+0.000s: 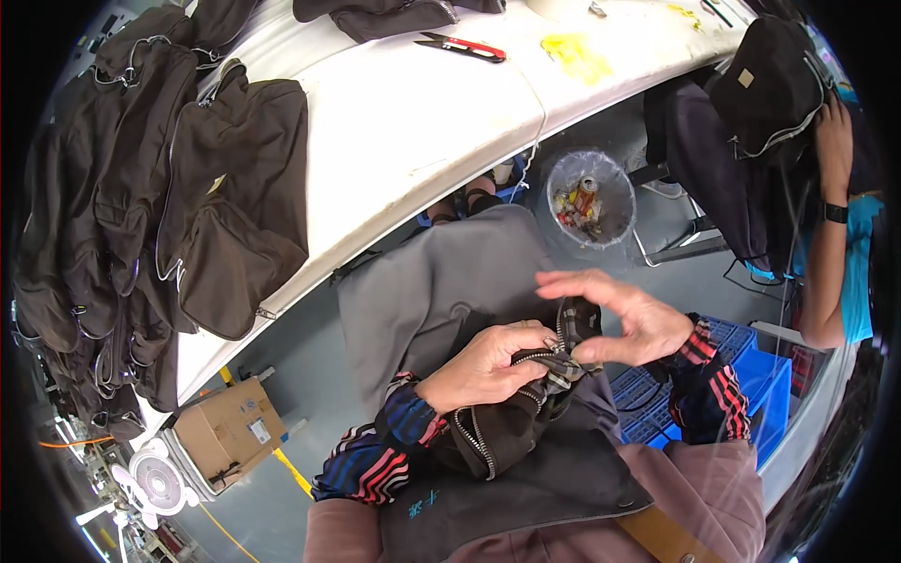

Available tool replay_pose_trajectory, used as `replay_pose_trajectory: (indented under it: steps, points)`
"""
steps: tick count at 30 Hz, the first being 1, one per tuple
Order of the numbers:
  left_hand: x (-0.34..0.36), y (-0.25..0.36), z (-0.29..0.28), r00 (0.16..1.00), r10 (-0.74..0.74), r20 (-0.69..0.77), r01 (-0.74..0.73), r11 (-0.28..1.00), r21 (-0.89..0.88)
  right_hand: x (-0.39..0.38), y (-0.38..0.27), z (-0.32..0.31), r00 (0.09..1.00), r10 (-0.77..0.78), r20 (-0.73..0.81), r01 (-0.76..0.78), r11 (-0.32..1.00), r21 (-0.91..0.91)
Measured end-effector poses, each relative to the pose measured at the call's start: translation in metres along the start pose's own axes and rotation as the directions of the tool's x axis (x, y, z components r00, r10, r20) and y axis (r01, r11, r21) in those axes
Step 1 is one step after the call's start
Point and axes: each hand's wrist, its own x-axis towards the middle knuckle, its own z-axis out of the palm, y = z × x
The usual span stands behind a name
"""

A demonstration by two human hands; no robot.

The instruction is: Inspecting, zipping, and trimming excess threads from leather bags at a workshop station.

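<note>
On my lap, over a grey apron [422,300], lies a dark brown fabric bag [502,441] with metal zippers [474,436] and some plaid fabric near its upper end. My left hand [479,371] grips the zippered edge of it, thumb and fingers closed on the fabric. Just to the right, my right hand [629,319] is open, its fingers stretched out above the bag and its thumb low beside the zipper end; whether the thumb touches it I cannot tell.
A white table [375,122] holds piled dark bags [235,206] and red-handled snips [460,47]. Below are a lined bin [610,206], a cardboard box [225,422], a fan [155,479] and blue crates [760,394]. At right, another person's arm [826,263] reaches to a black bag [765,84].
</note>
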Motion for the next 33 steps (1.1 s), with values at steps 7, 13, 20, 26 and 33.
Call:
replay_pose_trajectory:
  steps: [7, 13, 20, 26, 33]
  points:
    - [0.005, -0.002, 0.009, 0.989, -0.069, 0.134, 0.107, 0.948, -0.3, -0.007, 0.04, 0.046, 0.994, 0.089, 0.071, -0.114, 0.789, 0.603]
    - [0.006, 0.006, 0.009, 0.993, -0.109, 0.034, 0.114, 0.959, -0.259, -0.003, 0.045, 0.056, 0.978, 0.173, -0.119, -0.052, 0.748, 0.662]
    - [0.009, -0.001, 0.007, 0.971, -0.235, 0.046, 0.235, 0.902, -0.362, -0.001, 0.05, 0.06, 0.97, 0.185, -0.156, -0.036, 0.75, 0.661]
    - [0.007, -0.001, 0.008, 0.962, -0.268, 0.049, 0.262, 0.858, -0.442, 0.003, 0.06, 0.068, 0.973, 0.126, -0.192, 0.04, 0.73, 0.683]
    - [0.004, -0.007, 0.004, 0.955, -0.287, 0.08, 0.294, 0.868, -0.401, 0.003, 0.057, 0.069, 0.954, 0.185, -0.237, 0.023, 0.74, 0.672]
